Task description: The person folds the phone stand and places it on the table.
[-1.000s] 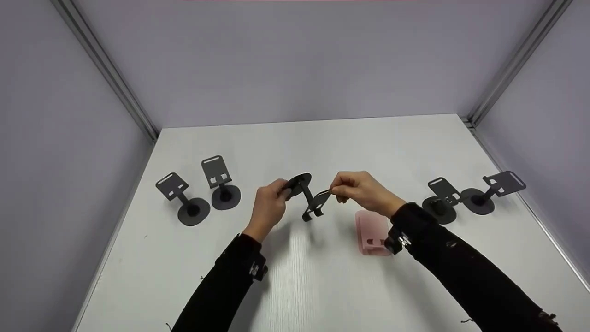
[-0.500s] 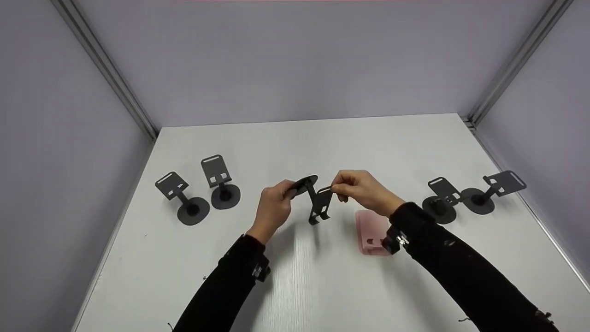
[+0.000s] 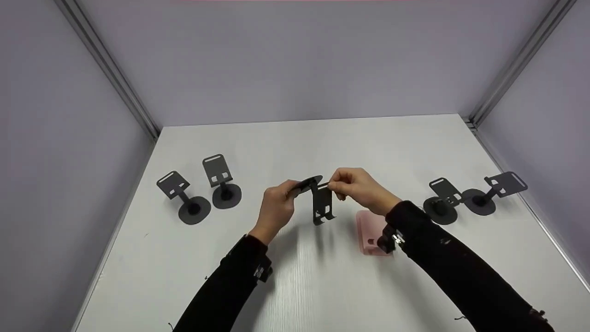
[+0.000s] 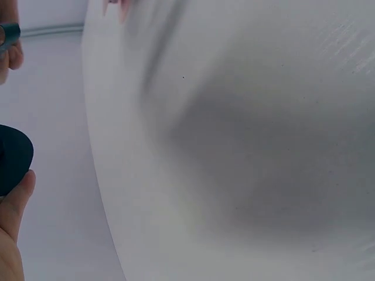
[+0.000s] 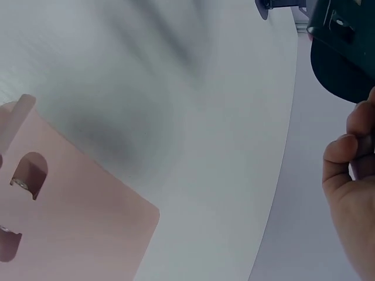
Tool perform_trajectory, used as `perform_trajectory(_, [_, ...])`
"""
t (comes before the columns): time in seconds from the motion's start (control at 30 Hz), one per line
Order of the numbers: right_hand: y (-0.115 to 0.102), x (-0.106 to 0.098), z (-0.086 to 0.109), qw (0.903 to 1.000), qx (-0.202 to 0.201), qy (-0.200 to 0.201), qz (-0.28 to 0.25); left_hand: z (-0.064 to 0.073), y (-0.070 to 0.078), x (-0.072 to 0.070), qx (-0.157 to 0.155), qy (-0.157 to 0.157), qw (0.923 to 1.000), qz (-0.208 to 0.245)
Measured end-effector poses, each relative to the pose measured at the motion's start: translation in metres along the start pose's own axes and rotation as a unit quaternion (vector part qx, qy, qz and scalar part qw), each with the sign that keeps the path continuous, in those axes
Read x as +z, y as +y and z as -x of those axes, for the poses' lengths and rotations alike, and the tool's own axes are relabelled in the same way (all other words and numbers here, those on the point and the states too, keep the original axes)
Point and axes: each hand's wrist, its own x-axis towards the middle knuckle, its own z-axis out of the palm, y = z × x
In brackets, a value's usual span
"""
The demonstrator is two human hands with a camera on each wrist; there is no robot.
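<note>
One stand plate (image 3: 322, 202), now more upright

Head cam: high, facing forward-down, wide on white tabletop (image 3: 276, 147). Wrist cams: low, close, tilted sideways. All share held dark phone stand (image 3: 322, 198); head/right wrist also pink phone stand (image 5: 88, 216).

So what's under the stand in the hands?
Under the stand, held up between the left hand and right hand, white table with soft shadows shows. In the head view, the patch of table right behind the stand is covered.
</note>
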Motion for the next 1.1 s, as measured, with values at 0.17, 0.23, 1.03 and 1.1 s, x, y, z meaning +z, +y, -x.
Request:
perform_trajectory(0.17, [-0.0005, 0.0015, -0.0022, 0.9998, 0.021, 0.004, -0.006, -0.0005, 0.0003, 0.0025, 0.015, 0.006, 0.9999, 0.000])
perform_trajectory(0.23, [-0.0008, 0.0024, -0.0029, 0.9995, 0.031, 0.006, -0.008, -0.0006, 0.0005, 0.0035, 0.020, 0.008, 0.9998, 0.003])
perform_trajectory(1.03, [-0.0016, 0.0067, -0.0046, 0.9967, 0.070, -0.004, -0.040, -0.0002, 0.0016, 0.0006, 0.039, 0.008, 0.9991, 0.018])
perform_trajectory(1.1, [-0.0018, 0.0071, -0.0049, 0.9969, 0.069, -0.009, -0.036, 0.0002, 0.0005, -0.0003, 0.036, 0.011, 0.9991, 0.021])
